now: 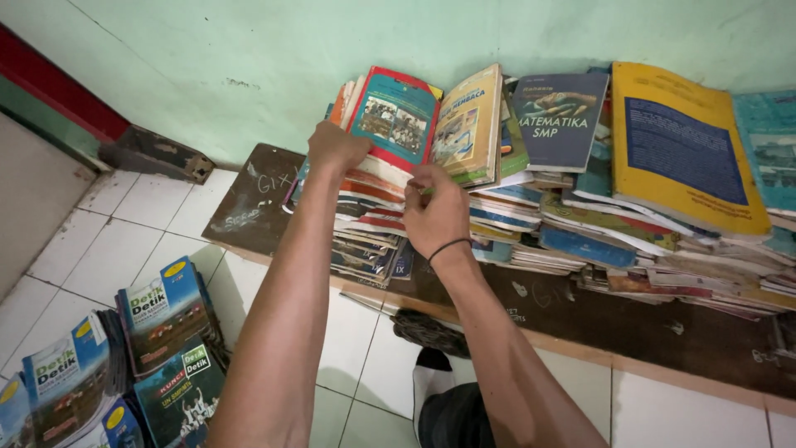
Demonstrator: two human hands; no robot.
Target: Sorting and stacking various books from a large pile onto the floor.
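Nearest me, blue books (157, 315) lie stacked on the floor, well below my fingers. My right hand (438, 217) pinches page edges in the leaning stack (373, 224) on the dark tabletop (257, 199); my left hand (336, 148) grips the red-bordered book (394, 116), tilted up. Most worn books beyond look untouched.

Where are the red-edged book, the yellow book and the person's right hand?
red-edged book (394, 116), head view: middle of its teal cover.
yellow book (676, 149), head view: blue panel on its cover.
right hand (435, 211), head view: back of the hand.
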